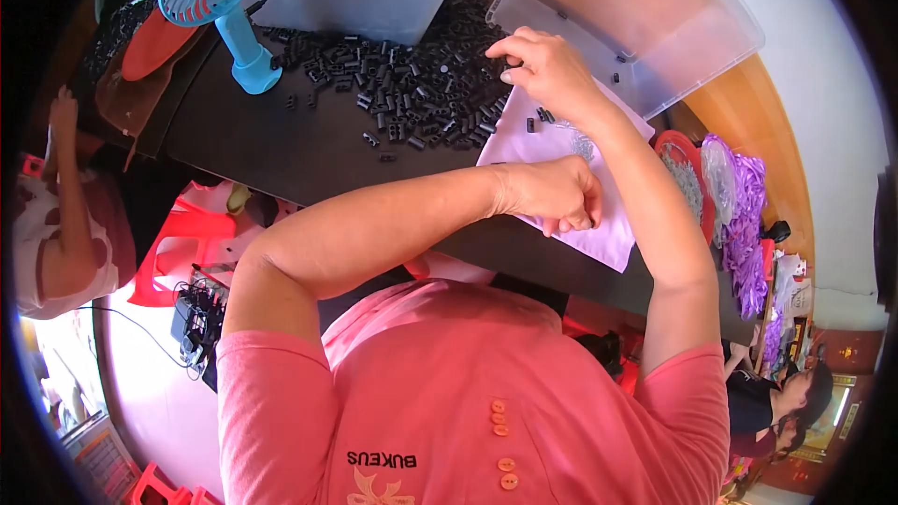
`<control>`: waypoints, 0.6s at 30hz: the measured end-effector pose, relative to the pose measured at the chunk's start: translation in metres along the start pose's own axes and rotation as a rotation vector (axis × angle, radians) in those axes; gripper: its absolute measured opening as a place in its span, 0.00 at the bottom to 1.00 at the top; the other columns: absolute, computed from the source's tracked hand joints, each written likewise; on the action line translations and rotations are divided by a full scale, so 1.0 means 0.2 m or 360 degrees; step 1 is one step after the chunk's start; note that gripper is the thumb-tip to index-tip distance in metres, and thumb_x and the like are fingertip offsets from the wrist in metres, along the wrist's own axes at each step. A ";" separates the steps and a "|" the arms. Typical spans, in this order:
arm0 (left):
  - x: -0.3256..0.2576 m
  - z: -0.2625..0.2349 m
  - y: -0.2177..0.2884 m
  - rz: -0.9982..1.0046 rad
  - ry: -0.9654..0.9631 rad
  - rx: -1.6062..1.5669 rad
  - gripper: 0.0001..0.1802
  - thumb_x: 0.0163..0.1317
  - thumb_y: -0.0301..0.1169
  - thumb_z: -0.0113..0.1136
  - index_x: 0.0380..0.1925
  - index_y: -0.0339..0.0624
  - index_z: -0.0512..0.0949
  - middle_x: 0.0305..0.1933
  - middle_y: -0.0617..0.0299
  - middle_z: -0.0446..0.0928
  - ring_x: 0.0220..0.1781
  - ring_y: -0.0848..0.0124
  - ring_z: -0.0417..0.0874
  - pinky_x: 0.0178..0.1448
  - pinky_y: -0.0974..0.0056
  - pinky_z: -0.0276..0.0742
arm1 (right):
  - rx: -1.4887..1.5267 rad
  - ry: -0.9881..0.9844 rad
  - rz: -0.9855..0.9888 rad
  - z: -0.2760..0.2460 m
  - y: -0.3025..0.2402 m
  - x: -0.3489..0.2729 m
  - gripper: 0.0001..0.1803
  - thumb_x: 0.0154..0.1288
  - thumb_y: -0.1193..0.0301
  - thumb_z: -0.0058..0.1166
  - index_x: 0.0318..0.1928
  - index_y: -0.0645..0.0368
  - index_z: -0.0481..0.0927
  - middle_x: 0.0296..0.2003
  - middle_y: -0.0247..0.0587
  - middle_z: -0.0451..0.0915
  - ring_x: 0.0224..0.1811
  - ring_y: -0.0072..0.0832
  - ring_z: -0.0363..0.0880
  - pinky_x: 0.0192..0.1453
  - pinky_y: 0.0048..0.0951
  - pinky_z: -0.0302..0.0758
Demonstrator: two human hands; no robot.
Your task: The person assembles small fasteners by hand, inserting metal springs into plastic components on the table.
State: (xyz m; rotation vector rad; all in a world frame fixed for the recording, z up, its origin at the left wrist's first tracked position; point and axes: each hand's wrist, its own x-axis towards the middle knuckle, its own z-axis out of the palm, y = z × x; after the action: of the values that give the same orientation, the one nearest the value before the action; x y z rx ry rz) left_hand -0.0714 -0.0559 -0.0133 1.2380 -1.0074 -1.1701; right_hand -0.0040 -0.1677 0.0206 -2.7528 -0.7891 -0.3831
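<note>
My left hand [552,194] is closed over the lower part of a pale pink cloth [613,245], its fingertips pinched around something too small and hidden to name. Farther out, at the cloth's upper edge, my right hand [552,73] has its thumb and forefinger closed on a small black plastic piece, mostly covered by the fingers. A few loose black pieces [540,119] lie on the cloth between my hands. Beside them sits a little heap of small silvery parts [582,145]. A large spread of similar black plastic pieces [412,93] covers the dark table [309,154] left of my right hand.
Behind the heap stands a translucent bin [351,0] of black pieces. Another translucent bin [645,19] is tipped at the back right. A blue fan [251,61] stands left. At right are a red dish [669,145] of silvery parts and purple strips [744,224]. Other people sit at both sides.
</note>
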 end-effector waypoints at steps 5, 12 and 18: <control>0.01 0.00 -0.01 -0.0004 -0.0003 0.0026 0.12 0.53 0.25 0.61 0.37 0.29 0.81 0.24 0.59 0.76 0.24 0.71 0.78 0.25 0.67 0.77 | 0.0167 -0.0018 0.0040 0.00 0.01 0.00 0.13 0.53 0.74 0.61 0.42 0.57 0.83 0.32 0.39 0.79 0.35 0.36 0.80 0.41 0.35 0.76; 0.03 0.00 -0.02 0.0001 -0.0009 0.0078 0.12 0.53 0.25 0.62 0.37 0.29 0.82 0.24 0.59 0.76 0.23 0.72 0.77 0.25 0.67 0.77 | -0.0306 0.0064 -0.0145 0.05 0.05 -0.05 0.11 0.54 0.72 0.61 0.40 0.57 0.83 0.33 0.38 0.80 0.36 0.34 0.80 0.41 0.33 0.76; 0.01 0.00 -0.01 -0.0028 -0.0014 0.0089 0.12 0.53 0.25 0.62 0.36 0.29 0.82 0.24 0.58 0.77 0.23 0.71 0.78 0.25 0.67 0.77 | 0.0220 -0.0205 -0.0115 0.01 -0.11 0.03 0.13 0.54 0.64 0.63 0.42 0.46 0.85 0.36 0.34 0.79 0.41 0.34 0.79 0.49 0.39 0.73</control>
State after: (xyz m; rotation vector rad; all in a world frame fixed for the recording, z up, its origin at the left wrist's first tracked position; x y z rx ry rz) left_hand -0.0703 -0.0581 -0.0162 1.2892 -1.0435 -1.1687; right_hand -0.0115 -0.1458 0.0247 -2.6460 -0.9122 -0.1593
